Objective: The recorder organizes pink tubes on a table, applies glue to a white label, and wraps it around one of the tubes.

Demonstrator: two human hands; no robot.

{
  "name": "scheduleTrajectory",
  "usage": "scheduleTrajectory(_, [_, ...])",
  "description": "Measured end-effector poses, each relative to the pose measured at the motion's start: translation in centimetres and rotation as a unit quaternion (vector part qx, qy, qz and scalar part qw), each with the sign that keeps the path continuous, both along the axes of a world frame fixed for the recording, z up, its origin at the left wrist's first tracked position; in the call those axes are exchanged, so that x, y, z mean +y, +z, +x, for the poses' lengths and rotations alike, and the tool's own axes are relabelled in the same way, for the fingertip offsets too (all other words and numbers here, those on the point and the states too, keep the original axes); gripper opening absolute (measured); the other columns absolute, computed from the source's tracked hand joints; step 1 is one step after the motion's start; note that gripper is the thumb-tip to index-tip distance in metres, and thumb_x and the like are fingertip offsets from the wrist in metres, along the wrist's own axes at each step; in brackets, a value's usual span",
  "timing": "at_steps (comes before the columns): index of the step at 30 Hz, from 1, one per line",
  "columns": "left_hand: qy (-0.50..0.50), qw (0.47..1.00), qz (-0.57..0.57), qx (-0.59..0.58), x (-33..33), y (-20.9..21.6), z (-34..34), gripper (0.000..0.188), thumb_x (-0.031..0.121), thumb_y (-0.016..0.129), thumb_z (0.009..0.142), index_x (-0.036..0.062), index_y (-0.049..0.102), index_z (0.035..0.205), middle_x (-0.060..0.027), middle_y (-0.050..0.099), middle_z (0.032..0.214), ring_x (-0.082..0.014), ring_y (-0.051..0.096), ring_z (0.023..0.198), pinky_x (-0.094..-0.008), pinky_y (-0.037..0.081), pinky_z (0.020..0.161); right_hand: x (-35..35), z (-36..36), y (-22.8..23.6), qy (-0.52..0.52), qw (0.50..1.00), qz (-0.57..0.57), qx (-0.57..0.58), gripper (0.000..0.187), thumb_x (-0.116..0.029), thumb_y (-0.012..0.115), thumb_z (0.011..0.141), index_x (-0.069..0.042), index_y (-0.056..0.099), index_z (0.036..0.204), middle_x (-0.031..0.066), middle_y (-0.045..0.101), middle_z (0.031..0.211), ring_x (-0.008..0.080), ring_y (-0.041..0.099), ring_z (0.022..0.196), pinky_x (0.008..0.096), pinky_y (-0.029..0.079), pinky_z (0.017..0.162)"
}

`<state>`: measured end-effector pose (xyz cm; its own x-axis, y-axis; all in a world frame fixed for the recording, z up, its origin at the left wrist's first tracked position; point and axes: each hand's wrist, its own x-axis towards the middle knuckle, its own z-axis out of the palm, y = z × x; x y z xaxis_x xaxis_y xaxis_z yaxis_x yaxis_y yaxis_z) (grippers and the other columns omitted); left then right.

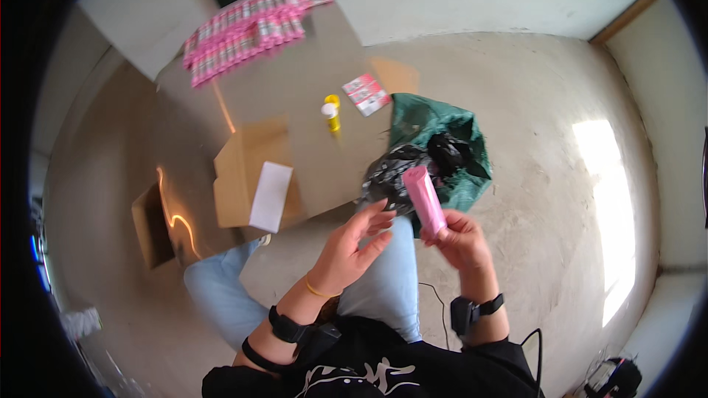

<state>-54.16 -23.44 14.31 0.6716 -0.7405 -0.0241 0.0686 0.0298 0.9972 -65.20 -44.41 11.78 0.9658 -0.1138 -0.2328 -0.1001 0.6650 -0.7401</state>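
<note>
Person seated on the floor (560,199), legs in light jeans. Right hand (463,239) grasps a pink tube (424,200) by its lower end, fingers wrapped round it, tube tilted up and leftward over the knee. Left hand (352,245) is released, fingers spread, fingertips just beside the tube but not clearly touching it; holds nothing.

Just behind the tube: a green bag (461,144) with a black bag (391,169) spilling from it. Flattened cardboard (295,103) lies on the floor ahead, carrying a white paper (271,195), a yellow bottle (332,113), a small red-and-white pack (366,93) and, at the far end, rows of pink tubes (243,33).

Risks, as judgement:
- One-hand grip sits low on the tube; top is unsupported, so it could tip or slip out if the fingers loosen, dropping onto the leg or the floor.
- A slipped tube may fall into the open bag and get lost among the black plastic.
- Squeezing hard could dent the tube; can't tell if it is capped.
- Left hand closing fast could knock the tube sideways rather than catch it.
</note>
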Motion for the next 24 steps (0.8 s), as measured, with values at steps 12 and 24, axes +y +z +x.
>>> scheduleTrajectory(12, [0.099, 0.945, -0.207, 0.233, 13.5, 5.2, 1.6, 0.064, 0.029, 0.066, 0.085, 0.0005, 0.039, 0.136, -0.0152, 0.059, 0.113, -0.0292, 0.058, 0.108, -0.0403, 0.046, 0.093, 19.1, 5.2, 1.4, 0.216, 0.92, 0.328, 0.0, 0.029, -0.007, 0.059, 0.087, 0.011, 0.054, 0.11, 0.0195, 0.061, 0.096, 0.0246, 0.062, 0.086, 0.0303, 0.054, 0.075])
scheduleTrajectory(24, [0.199, 0.917, -0.254, 0.236, 17.0, 2.1, 2.3, 0.038, 0.018, 0.068, 0.085, 0.005, 0.051, 0.117, -0.007, 0.059, 0.104, -0.0195, 0.059, 0.099, -0.0339, 0.049, 0.086, 23.7, 6.4, 3.1, 0.116, 0.989, -0.093, -0.024, 0.03, -0.001, 0.062, 0.086, 0.002, 0.048, 0.112, 0.0137, 0.061, 0.102, 0.0227, 0.062, 0.096, 0.0337, 0.051, 0.084])
